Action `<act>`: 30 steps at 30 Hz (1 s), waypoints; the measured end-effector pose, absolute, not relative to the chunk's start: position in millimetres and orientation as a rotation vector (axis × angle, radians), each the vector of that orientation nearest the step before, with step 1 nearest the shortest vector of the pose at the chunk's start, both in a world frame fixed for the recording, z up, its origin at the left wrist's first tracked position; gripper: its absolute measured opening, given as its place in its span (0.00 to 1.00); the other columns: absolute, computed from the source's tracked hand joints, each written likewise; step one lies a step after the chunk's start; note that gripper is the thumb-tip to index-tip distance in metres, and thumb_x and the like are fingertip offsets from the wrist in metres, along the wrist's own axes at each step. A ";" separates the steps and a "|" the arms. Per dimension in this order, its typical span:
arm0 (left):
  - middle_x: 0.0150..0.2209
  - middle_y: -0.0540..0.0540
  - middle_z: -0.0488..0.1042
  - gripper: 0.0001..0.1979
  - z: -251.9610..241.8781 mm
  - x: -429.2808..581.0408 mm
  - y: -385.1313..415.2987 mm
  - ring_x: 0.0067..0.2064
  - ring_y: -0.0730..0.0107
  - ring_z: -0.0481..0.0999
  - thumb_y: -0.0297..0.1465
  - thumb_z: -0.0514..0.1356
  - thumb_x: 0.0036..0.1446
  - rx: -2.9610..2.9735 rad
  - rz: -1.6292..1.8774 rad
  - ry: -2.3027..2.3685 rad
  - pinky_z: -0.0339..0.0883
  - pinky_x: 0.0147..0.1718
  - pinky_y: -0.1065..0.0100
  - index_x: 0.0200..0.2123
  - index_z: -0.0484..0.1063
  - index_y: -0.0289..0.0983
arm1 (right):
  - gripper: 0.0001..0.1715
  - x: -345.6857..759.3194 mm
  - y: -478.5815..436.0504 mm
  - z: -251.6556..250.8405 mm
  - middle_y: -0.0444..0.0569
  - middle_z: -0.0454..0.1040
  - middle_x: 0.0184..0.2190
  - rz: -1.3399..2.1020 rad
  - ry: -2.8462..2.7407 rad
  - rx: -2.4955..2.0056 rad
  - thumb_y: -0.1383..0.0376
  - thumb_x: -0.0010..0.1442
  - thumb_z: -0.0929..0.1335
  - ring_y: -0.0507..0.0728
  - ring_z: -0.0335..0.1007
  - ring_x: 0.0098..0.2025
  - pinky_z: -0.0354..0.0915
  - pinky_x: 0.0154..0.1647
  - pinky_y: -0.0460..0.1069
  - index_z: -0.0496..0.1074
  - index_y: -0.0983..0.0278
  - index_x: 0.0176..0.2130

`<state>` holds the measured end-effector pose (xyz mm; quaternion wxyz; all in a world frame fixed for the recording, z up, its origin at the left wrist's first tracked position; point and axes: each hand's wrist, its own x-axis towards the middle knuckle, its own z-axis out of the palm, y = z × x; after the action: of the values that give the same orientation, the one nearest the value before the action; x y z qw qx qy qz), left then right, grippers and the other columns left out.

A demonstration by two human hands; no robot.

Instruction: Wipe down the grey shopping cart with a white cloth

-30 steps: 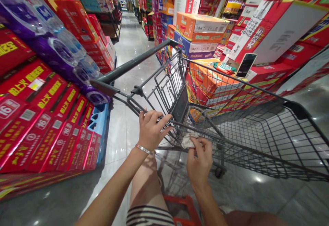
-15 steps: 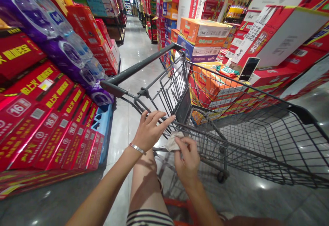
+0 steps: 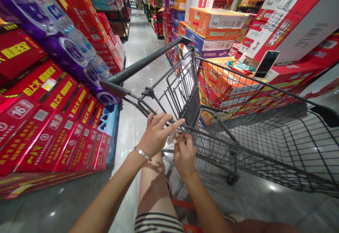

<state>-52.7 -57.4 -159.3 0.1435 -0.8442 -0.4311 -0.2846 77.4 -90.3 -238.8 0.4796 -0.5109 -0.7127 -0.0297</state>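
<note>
My left hand (image 3: 159,130), with a silver bracelet at the wrist, lies over the upper side rail of a dark grey shopping cart (image 3: 230,141). Its fingers are spread and the index finger stretches along the rail. Just below and to the right, my right hand (image 3: 184,155) is closed, pinching a crumpled white tissue (image 3: 172,138) against the cart's bars under that rail. My left fingers and the bars partly hide the tissue. The cart's push handle (image 3: 148,63) runs above my hands, and its wire basket extends to the right.
Red drink cartons (image 3: 53,130) and purple-wrapped bottle packs (image 3: 71,53) are stacked at the left on a blue pallet (image 3: 109,123). Beyond the cart, a phone (image 3: 267,64) leans on stacked boxes beside a green-and-orange packet (image 3: 241,66). A tiled aisle (image 3: 143,46) runs ahead.
My right hand has moved left and slightly up with the tissue, bringing it against the bars beneath my left hand. The left hand stays on the rail. The view has shifted slightly.
</note>
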 end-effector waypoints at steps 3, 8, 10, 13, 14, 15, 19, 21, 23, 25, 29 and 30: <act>0.41 0.45 0.72 0.19 -158.8 -52.2 -57.5 0.47 0.63 0.64 0.26 0.52 0.60 -2.435 -0.818 -1.254 0.49 0.51 0.57 0.53 0.68 0.45 | 0.17 78.2 -92.0 -240.3 0.58 0.69 0.39 -0.069 -1.760 -1.282 0.74 0.62 0.59 0.56 0.70 0.41 0.68 0.36 0.48 0.71 0.68 0.46; 0.42 0.45 0.72 0.20 -157.2 -53.1 -58.0 0.47 0.63 0.63 0.25 0.51 0.60 -2.456 -0.800 -1.256 0.49 0.52 0.57 0.54 0.68 0.45 | 0.18 80.2 -94.5 -245.2 0.58 0.69 0.39 -0.028 -1.787 -1.352 0.74 0.62 0.58 0.57 0.70 0.40 0.69 0.36 0.49 0.72 0.69 0.46; 0.43 0.45 0.72 0.21 -156.6 -54.1 -58.3 0.48 0.62 0.63 0.24 0.51 0.59 -2.464 -0.777 -1.262 0.50 0.52 0.57 0.54 0.67 0.45 | 0.19 81.7 -95.9 -247.2 0.58 0.68 0.40 0.009 -1.794 -1.391 0.74 0.61 0.58 0.57 0.69 0.39 0.69 0.36 0.49 0.72 0.69 0.46; 0.43 0.45 0.73 0.21 -155.7 -54.9 -58.3 0.47 0.63 0.64 0.23 0.52 0.59 -2.449 -0.748 -1.253 0.51 0.51 0.57 0.54 0.67 0.45 | 0.20 84.7 -99.4 -245.7 0.57 0.68 0.40 0.057 -1.760 -1.449 0.75 0.59 0.59 0.55 0.69 0.37 0.68 0.33 0.48 0.72 0.69 0.46; 0.42 0.45 0.73 0.21 -155.1 -54.9 -58.2 0.47 0.63 0.64 0.24 0.52 0.59 -2.441 -0.738 -1.242 0.52 0.51 0.57 0.54 0.67 0.44 | 0.20 85.5 -101.0 -243.4 0.56 0.68 0.39 0.077 -1.734 -1.453 0.76 0.58 0.59 0.55 0.69 0.37 0.68 0.34 0.48 0.73 0.68 0.46; 0.42 0.45 0.73 0.20 -154.3 -54.9 -58.0 0.47 0.63 0.64 0.24 0.52 0.59 -2.435 -0.727 -1.229 0.52 0.51 0.57 0.54 0.67 0.44 | 0.19 86.0 -102.7 -240.3 0.55 0.68 0.39 0.100 -1.708 -1.443 0.76 0.57 0.59 0.55 0.69 0.37 0.68 0.35 0.48 0.73 0.68 0.44; 0.42 0.45 0.74 0.18 -150.7 -55.8 -56.2 0.45 0.63 0.64 0.27 0.54 0.60 -2.427 -0.696 -1.155 0.56 0.48 0.59 0.53 0.68 0.42 | 0.19 83.2 -107.2 -225.2 0.53 0.67 0.37 0.165 -1.644 -1.328 0.76 0.58 0.58 0.54 0.68 0.38 0.67 0.38 0.48 0.73 0.66 0.43; 0.42 0.45 0.74 0.18 -149.7 -57.4 -55.0 0.44 0.63 0.65 0.27 0.54 0.60 -2.431 -0.702 -1.125 0.58 0.46 0.61 0.53 0.67 0.42 | 0.19 79.1 -106.3 -221.1 0.52 0.66 0.37 0.158 -1.642 -1.267 0.75 0.59 0.58 0.53 0.67 0.38 0.67 0.38 0.48 0.72 0.66 0.45; 0.42 0.45 0.74 0.18 -149.7 -59.4 -54.0 0.44 0.64 0.65 0.27 0.54 0.60 -2.449 -0.712 -1.108 0.58 0.46 0.62 0.54 0.67 0.41 | 0.19 74.4 -103.0 -220.9 0.52 0.67 0.38 0.142 -1.652 -1.227 0.75 0.60 0.58 0.53 0.67 0.39 0.67 0.38 0.48 0.71 0.66 0.46; 0.43 0.45 0.74 0.18 -150.4 -61.2 -53.3 0.45 0.65 0.65 0.28 0.54 0.60 -2.478 -0.721 -1.114 0.58 0.47 0.62 0.54 0.66 0.40 | 0.19 70.2 -98.7 -223.3 0.53 0.67 0.38 0.113 -1.676 -1.220 0.75 0.61 0.58 0.54 0.68 0.41 0.67 0.39 0.48 0.71 0.66 0.48; 0.45 0.45 0.74 0.18 -151.4 -61.8 -52.4 0.46 0.66 0.66 0.29 0.55 0.60 -2.519 -0.763 -1.145 0.58 0.48 0.62 0.55 0.65 0.41 | 0.18 65.0 -92.4 -227.1 0.56 0.69 0.41 0.019 -1.717 -1.253 0.74 0.62 0.59 0.56 0.68 0.43 0.67 0.39 0.48 0.71 0.67 0.47; 0.45 0.45 0.74 0.18 -151.3 -61.4 -52.2 0.45 0.66 0.66 0.29 0.55 0.60 -2.520 -0.781 -1.149 0.58 0.48 0.62 0.54 0.66 0.41 | 0.18 64.4 -91.9 -227.2 0.57 0.69 0.41 0.010 -1.721 -1.265 0.74 0.62 0.59 0.56 0.68 0.43 0.67 0.39 0.48 0.72 0.68 0.46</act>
<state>-61.4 -52.2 -151.3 0.1318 -0.8681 -0.3958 -0.2691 64.4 -91.9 -227.2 0.4820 -0.5190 -0.7059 0.0039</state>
